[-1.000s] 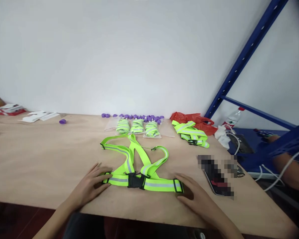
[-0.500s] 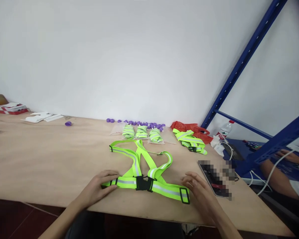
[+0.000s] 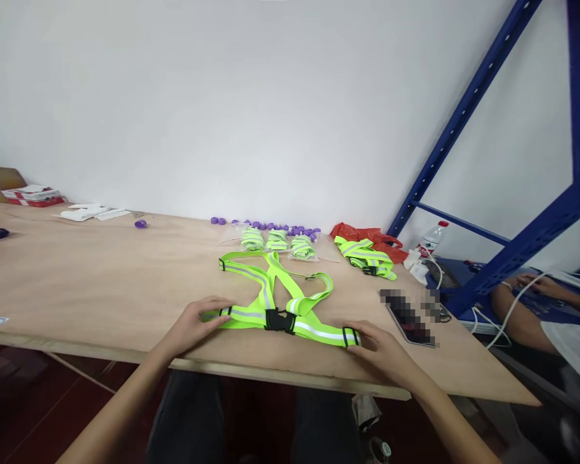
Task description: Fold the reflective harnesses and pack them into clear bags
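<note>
A neon green reflective harness (image 3: 319,330) lies spread on the table, its black buckle (image 3: 280,320) fastened at the middle of the lower strap. My left hand (image 3: 198,322) is closed on the left end of that strap, near a black slider. At the other end, my right hand (image 3: 374,345) has thumb and fingers closed round the strap edge beside a black adjuster (image 3: 350,336). Behind the harness, several rolled green straps (image 3: 277,240) sit in clear bags. Another green harness (image 3: 365,255) lies loosely folded at the back right.
Small purple pieces (image 3: 294,230) line the wall, near a red bag (image 3: 362,233). A phone (image 3: 410,320) lies right of my right hand. Blue rack posts (image 3: 464,109) and a bottle (image 3: 434,238) stand at the right; another person's arm (image 3: 517,319) shows beyond.
My right hand has moved onto the strap's right end and closed on it; it was beside it, fingers apart. The camera view has tilted down, showing more below the table edge.
</note>
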Available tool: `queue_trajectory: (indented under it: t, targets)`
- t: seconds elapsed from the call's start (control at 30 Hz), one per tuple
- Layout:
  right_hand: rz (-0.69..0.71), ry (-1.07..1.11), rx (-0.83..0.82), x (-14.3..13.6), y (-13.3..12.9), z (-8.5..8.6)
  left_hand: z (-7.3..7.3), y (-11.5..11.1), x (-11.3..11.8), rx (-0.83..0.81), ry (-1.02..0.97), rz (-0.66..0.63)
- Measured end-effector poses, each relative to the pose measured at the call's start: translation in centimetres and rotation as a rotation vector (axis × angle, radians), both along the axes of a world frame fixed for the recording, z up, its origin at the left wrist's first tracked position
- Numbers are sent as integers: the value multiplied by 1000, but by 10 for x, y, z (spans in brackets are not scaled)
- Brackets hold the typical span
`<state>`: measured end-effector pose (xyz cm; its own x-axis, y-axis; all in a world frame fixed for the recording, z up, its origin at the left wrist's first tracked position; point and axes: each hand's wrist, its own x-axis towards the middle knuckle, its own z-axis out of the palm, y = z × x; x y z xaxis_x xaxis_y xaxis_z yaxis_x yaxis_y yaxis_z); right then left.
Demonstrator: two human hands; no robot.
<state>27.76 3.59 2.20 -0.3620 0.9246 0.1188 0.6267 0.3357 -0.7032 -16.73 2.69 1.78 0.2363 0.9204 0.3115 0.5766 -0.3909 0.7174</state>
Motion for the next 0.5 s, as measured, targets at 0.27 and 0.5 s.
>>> queue_trajectory:
  t: [0.27,0.5]
  targets:
    - [175,-188,77,-9,4,16,13,7,-8,-46,-77,42]
    - [-74,284,-96,3,23,-10,11,14,-13,-126,-80,67]
